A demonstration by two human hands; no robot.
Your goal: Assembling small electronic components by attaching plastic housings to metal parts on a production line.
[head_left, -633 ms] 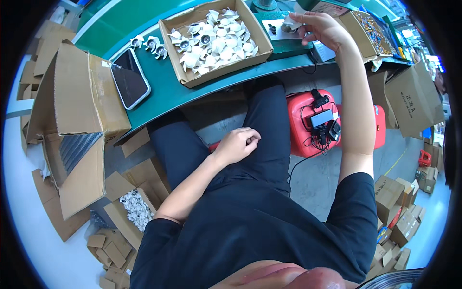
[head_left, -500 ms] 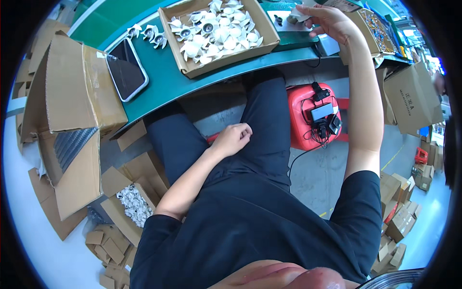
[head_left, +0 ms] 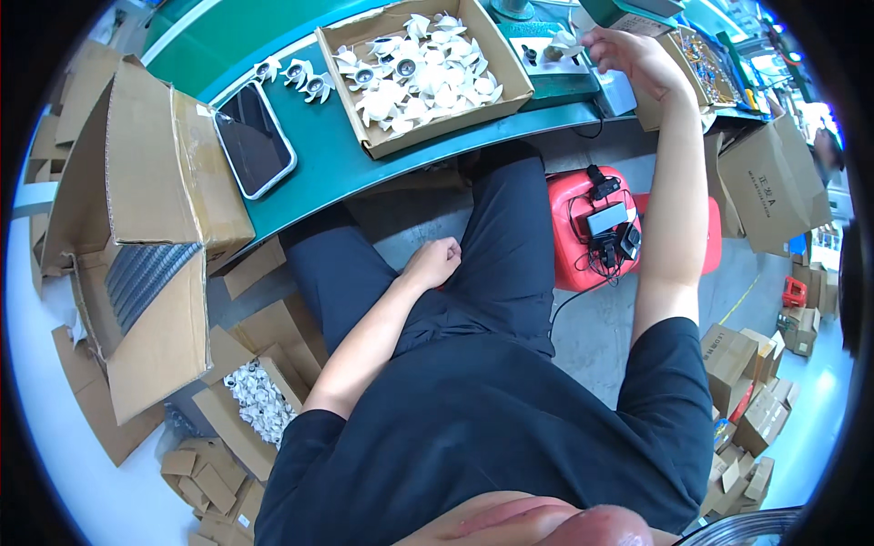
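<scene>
My right hand point(head_left: 630, 62) is at the far right of the bench, its fingers slightly curled and apart. Just left of its fingertips, a small white fan wheel point(head_left: 566, 42) sits on a metal fixture plate point(head_left: 535, 64); whether a fingertip still touches a blade is hard to tell. A dark little part stands on the same plate. My left hand point(head_left: 434, 264) rests on my lap with its fingers curled in, and nothing shows in it. In front of me, a shallow cardboard tray point(head_left: 371, 144) holds many white fan wheels.
Left of the tray lie several loose fan wheels point(head_left: 297, 72) and a phone point(head_left: 255, 141). An open carton point(head_left: 137, 173) stands at the left edge. A red stool point(head_left: 569, 268) carries cables and small devices. Another box point(head_left: 678, 109) with wired parts is at the right.
My right hand has drawn back a little to the right from the fan wheel, which now sits at the fixture. My left hand stays on my lap. The whole view has shifted slightly.
</scene>
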